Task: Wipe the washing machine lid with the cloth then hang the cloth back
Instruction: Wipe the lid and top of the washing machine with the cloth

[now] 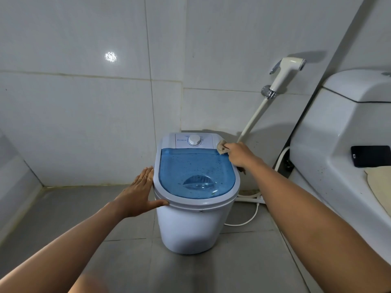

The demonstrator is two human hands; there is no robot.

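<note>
A small white washing machine (190,227) stands on the grey floor in the wall corner. Its clear blue lid (195,172) is speckled with dark spots, and a white dial sits on the panel behind it. My right hand (240,154) is closed on a small beige cloth (222,146), pressed at the lid's far right corner. My left hand (139,192) lies flat and open against the machine's left rim, thumb along the front edge.
A white bidet sprayer (284,74) hangs on the wall with its hose running down behind the machine. A toilet (338,149) fills the right side, with a dark phone (370,155) and a beige mat (380,185) on it. A white cord (249,218) lies on the floor.
</note>
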